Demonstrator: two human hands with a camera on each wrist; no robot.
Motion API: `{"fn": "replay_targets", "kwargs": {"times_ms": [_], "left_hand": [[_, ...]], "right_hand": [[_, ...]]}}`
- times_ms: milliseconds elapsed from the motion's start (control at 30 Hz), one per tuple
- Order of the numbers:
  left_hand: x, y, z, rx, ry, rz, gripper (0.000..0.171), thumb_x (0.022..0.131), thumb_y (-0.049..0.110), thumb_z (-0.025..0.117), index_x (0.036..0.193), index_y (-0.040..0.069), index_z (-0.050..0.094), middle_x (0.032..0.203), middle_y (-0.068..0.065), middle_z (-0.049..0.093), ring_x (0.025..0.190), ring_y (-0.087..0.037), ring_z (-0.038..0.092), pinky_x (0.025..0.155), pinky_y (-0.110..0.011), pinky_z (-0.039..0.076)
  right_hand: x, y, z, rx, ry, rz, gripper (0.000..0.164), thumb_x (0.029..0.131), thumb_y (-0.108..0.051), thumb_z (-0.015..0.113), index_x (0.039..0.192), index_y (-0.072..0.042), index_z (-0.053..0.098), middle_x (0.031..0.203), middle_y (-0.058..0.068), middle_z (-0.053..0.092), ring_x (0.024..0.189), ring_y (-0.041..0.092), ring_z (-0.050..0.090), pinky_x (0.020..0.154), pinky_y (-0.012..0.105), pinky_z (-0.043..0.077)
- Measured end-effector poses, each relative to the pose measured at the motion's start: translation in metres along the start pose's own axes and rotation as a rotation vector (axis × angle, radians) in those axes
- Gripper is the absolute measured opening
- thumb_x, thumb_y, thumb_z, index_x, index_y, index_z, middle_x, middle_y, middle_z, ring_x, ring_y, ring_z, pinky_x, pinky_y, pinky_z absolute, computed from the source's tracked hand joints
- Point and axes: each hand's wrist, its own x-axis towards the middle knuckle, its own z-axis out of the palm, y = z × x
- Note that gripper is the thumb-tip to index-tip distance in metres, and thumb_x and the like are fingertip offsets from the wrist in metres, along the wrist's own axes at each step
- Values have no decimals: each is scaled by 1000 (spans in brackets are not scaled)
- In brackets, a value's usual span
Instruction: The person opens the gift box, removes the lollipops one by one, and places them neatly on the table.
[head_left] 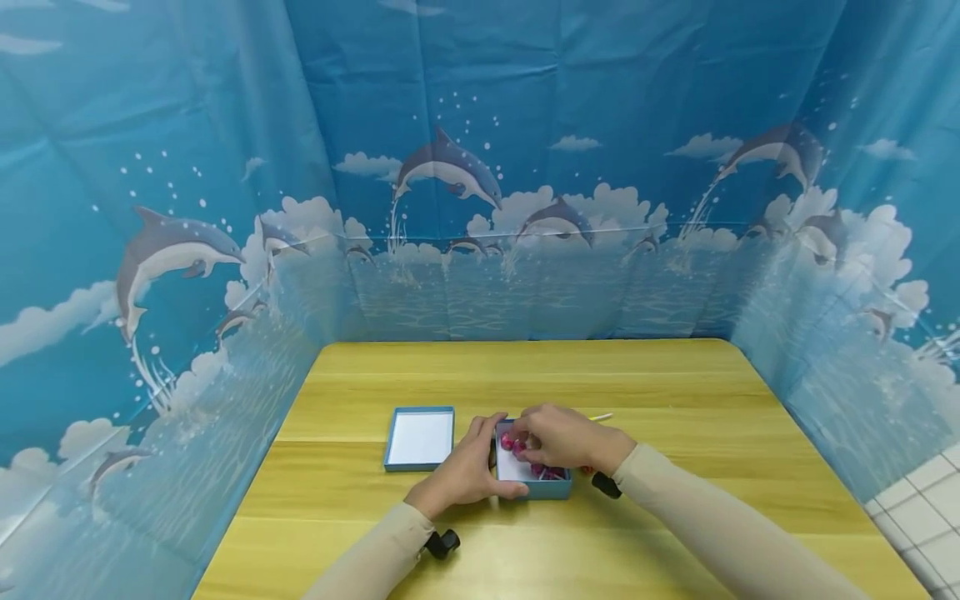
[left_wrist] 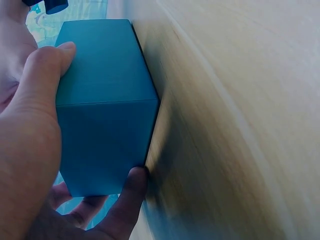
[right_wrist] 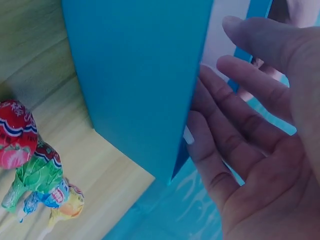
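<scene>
A blue box point(head_left: 546, 490) with a white inside stands uncovered on the table, holding several pink and dark red lollipops point(head_left: 507, 442). My left hand point(head_left: 467, 468) grips its left side, with the thumb on the near wall. In the left wrist view, the thumb and fingers of that hand span the box point(left_wrist: 107, 145). Over the box's opening reaches my right hand point(head_left: 564, 437), its fingers bent loosely beside the lollipops. The right wrist view shows that hand point(right_wrist: 250, 135) at the box's rim, thumb and forefinger apart with nothing visible between them.
A shallow blue lid point(head_left: 422, 437) lies white side up to the box's left. Right of the box are red, green point(right_wrist: 42, 172), blue and yellow wrapped lollipops on the table. A thin yellow and white stick point(head_left: 602, 417) shows behind the right hand. Dolphin-print curtains surround the table.
</scene>
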Motion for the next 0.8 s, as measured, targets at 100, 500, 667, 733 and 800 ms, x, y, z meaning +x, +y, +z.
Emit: {"fn": "replay_targets", "kwargs": {"times_ms": [100, 500, 667, 733, 800], "left_hand": [[-1, 0, 0, 5, 7, 5, 129, 92, 67, 96, 186, 15, 24, 170, -15, 48, 131, -21, 63, 117, -49, 60], [2, -4, 2, 2, 3, 12, 130, 91, 71, 95, 186, 17, 24, 171, -14, 47, 138, -22, 63, 121, -50, 59], [-1, -4, 3, 6, 8, 12, 131, 91, 69, 95, 187, 16, 24, 172, -17, 47, 142, -26, 63, 122, -51, 58], [-1, -4, 2, 5, 9, 12, 130, 91, 69, 95, 186, 16, 24, 171, -17, 47, 140, -25, 63, 121, -51, 59], [-2, -3, 2, 2, 6, 15, 130, 92, 69, 95, 186, 16, 24, 171, -16, 47, 139, -25, 63, 120, -49, 59]], "right_hand": [[4, 0, 3, -19, -8, -1, 26, 108, -15, 86, 133, -7, 85, 114, 8, 86, 85, 4, 72, 78, 21, 61], [10, 1, 4, 31, -71, -10, 23, 107, -6, 85, 130, -7, 86, 121, 9, 86, 98, 9, 80, 87, 22, 66], [17, 0, 8, 49, -109, -18, 17, 106, -6, 86, 123, -7, 88, 119, 6, 86, 99, 6, 78, 89, 21, 65], [20, 1, 10, 48, -116, -29, 13, 104, -5, 87, 117, -7, 89, 114, 4, 86, 96, 4, 76, 87, 21, 64], [22, 2, 12, 50, -124, -32, 10, 104, -5, 88, 112, -9, 89, 110, 2, 85, 94, 3, 75, 86, 21, 63]]}}
